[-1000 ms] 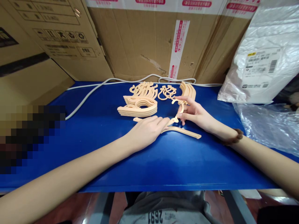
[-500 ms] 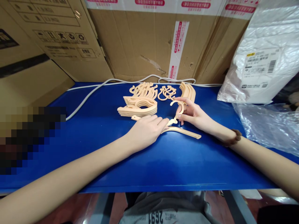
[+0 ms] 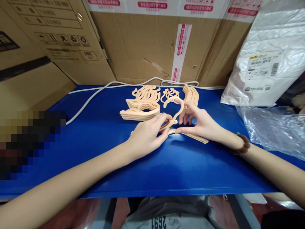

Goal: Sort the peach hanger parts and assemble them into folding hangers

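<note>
My left hand pinches a pale plastic hanger arm between thumb and fingers, partly hidden by the hand. From that arm's end rises a curved hanger hook, standing up. My right hand has thumb and fingers apart, just right of the hook. Its thumb is at a second hanger arm lying on the blue table; whether it presses on it I cannot tell. Beyond my hands sit a stack of hanger arms, a pile of hooks, a smaller group of hooks and more curved arms.
Cardboard boxes stand along the back and left of the blue table. A white cable runs along the back. On the right are a white shipping bag and clear plastic film.
My right hand has let go of the hook and shifted down towards the loose hanger arm. The hook now stands higher on the arm in my left hand, whose grip has changed to a pinch.
</note>
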{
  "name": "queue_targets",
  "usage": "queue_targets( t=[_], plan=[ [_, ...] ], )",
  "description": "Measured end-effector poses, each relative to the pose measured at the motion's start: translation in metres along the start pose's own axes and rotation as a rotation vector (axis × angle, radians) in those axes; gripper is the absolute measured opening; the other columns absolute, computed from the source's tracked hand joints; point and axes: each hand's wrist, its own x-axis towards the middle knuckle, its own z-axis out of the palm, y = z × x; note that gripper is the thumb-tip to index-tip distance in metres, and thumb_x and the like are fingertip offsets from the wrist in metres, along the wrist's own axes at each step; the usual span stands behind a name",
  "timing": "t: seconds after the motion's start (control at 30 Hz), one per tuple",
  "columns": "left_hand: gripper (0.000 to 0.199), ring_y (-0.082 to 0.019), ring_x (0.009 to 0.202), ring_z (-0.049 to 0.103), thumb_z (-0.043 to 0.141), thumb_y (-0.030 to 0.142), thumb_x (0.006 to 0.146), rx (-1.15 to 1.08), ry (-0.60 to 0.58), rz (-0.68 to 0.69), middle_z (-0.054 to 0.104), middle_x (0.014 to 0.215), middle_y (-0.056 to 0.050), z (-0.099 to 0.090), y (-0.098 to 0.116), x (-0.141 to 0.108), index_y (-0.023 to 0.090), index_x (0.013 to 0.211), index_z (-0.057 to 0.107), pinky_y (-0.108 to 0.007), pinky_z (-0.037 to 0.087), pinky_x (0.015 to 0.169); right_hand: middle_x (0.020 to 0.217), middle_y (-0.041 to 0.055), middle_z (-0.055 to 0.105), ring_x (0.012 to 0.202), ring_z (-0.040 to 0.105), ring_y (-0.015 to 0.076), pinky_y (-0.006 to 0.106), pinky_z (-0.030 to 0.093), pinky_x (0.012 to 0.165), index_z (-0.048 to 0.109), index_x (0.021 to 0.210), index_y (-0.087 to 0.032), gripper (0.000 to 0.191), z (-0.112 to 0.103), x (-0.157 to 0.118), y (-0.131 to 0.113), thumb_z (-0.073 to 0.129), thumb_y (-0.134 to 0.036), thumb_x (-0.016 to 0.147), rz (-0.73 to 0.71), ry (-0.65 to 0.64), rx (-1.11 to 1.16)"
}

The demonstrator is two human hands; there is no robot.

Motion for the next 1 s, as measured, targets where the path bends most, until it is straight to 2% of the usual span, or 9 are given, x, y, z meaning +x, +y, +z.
queue_targets(
  t=[0.07,0.17,0.27,0.47,0.63,0.77,0.87,0.93,1.0],
  plan=[
    [0.020,-0.017,0.090,0.066,0.048,0.028,0.097,-0.081,-0.028,-0.052,0.068,0.102,0.000,0.001,0.000,0.001,0.022,0.116,0.052,-0.028,0.048,0.075,0.088,0.0027,0.065,0.076,0.061,0.0173,0.030,0.047,0.067,0.062,0.118,-0.021,0.052,-0.002,-0.001,0.002,0.072,-0.055,0.080,-0.066,-0.099,-0.219],
    [0.020,-0.017,0.090,0.065,0.044,0.037,0.100,-0.144,-0.054,-0.133,0.068,0.098,0.000,-0.001,0.001,0.002,0.023,0.112,0.053,-0.030,0.046,0.077,0.095,0.0060,0.064,0.083,0.060,0.0179,0.029,0.045,0.071,0.067,0.099,-0.018,0.030,-0.003,-0.001,0.003,0.060,-0.047,0.092,-0.135,-0.219,-0.410],
    [0.023,-0.015,0.083,0.063,0.043,0.041,0.101,-0.251,-0.057,-0.189,0.067,0.088,0.002,-0.003,0.004,0.002,0.023,0.105,0.056,-0.027,0.046,0.072,0.095,0.0070,0.062,0.081,0.059,0.0169,0.028,0.044,0.073,0.063,0.097,-0.017,0.022,-0.005,0.000,-0.001,0.048,-0.033,0.099,-0.131,-0.290,-0.439],
    [0.024,-0.012,0.078,0.062,0.056,0.042,0.094,-0.711,-0.148,-0.315,0.065,0.085,0.000,0.000,0.006,0.004,0.018,0.090,0.057,-0.020,0.050,0.062,0.096,0.0043,0.064,0.082,0.059,0.0162,0.028,0.043,0.075,0.056,0.100,-0.020,0.017,-0.017,-0.002,-0.014,0.041,-0.027,0.101,-0.019,-0.407,-0.292],
    [0.024,-0.010,0.067,0.063,0.062,0.039,0.088,-0.916,-0.216,-0.460,0.068,0.091,-0.004,0.002,0.004,0.008,0.016,0.095,0.057,-0.018,0.049,0.050,0.095,0.0057,0.065,0.076,0.059,0.0162,0.027,0.040,0.067,0.054,0.098,-0.020,0.017,-0.014,-0.014,-0.013,0.037,-0.019,0.099,-0.004,-0.355,-0.417],
    [0.027,-0.010,0.065,0.063,0.062,0.034,0.088,-0.979,-0.266,-0.544,0.068,0.095,-0.005,0.001,0.004,0.010,0.016,0.108,0.061,-0.019,0.051,0.050,0.071,0.0017,0.064,0.054,0.052,0.0157,0.026,0.027,0.052,0.055,0.110,-0.019,0.024,-0.006,-0.019,-0.010,0.038,-0.013,0.094,0.021,-0.335,-0.627],
    [0.027,-0.009,0.065,0.064,0.062,0.033,0.090,-0.986,-0.299,-0.592,0.069,0.095,-0.005,-0.003,0.007,0.010,0.016,0.110,0.064,-0.018,0.052,0.051,0.056,0.0000,0.058,0.046,0.048,0.0160,0.027,0.021,0.050,0.055,0.112,-0.017,0.028,-0.003,-0.020,-0.011,0.031,-0.028,0.102,0.039,-0.274,-0.700],
    [0.027,-0.009,0.064,0.063,0.061,0.034,0.091,-0.992,-0.292,-0.607,0.069,0.095,-0.004,-0.006,0.009,0.011,0.017,0.110,0.065,-0.018,0.052,0.051,0.057,0.0008,0.059,0.047,0.050,0.0155,0.026,0.021,0.050,0.056,0.100,-0.018,0.036,-0.002,-0.020,-0.011,0.030,-0.042,0.104,0.028,-0.239,-0.662],
    [0.027,-0.007,0.060,0.062,0.059,0.035,0.093,-1.003,-0.268,-0.635,0.070,0.091,-0.003,-0.009,0.010,0.012,0.016,0.110,0.066,-0.018,0.052,0.052,0.062,0.0017,0.061,0.052,0.053,0.0150,0.026,0.025,0.052,0.055,0.090,-0.019,0.037,-0.002,-0.020,-0.012,0.033,-0.046,0.103,-0.037,-0.231,-0.598]
  ],
)
